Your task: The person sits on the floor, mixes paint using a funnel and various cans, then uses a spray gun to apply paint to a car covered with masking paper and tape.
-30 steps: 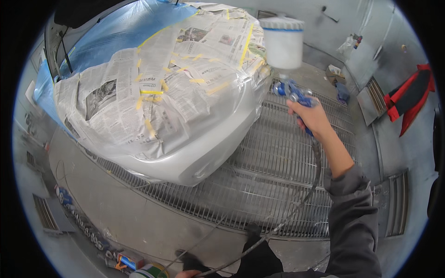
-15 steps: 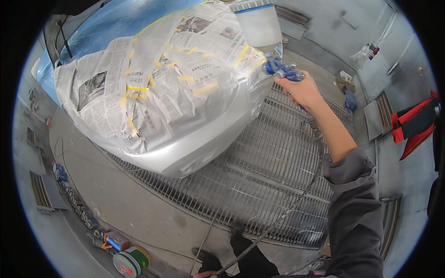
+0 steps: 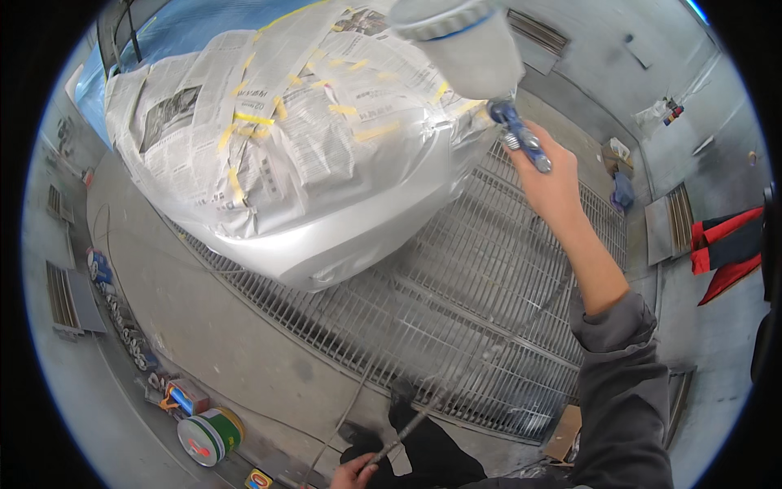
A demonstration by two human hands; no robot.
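Note:
My right hand (image 3: 547,175) is closed round the handle of a blue spray gun (image 3: 519,137), held up at the right end of a car bumper. A whitish paint cup (image 3: 468,53) with a ridged lid sits tilted on top of the gun. The silver-white bumper (image 3: 326,257) curves below a car front masked with newspaper (image 3: 301,147) and yellow tape. At the lower edge, my left hand (image 3: 354,471) grips a dark air hose (image 3: 415,420), which runs up to the right across the floor. The fingers round the gun's trigger are mostly hidden.
Metal floor grating (image 3: 456,285) lies below the bumper. A green and white bucket (image 3: 210,436) and a row of cans stand along the left wall. Red and black cloth (image 3: 727,253) hangs at the right wall. Blue sheeting (image 3: 191,41) covers the car behind.
The spray gun has moved slightly right and down, and its cup now leans and looks larger. My left hand has come further into view with the hose. The bumper sits higher in the picture.

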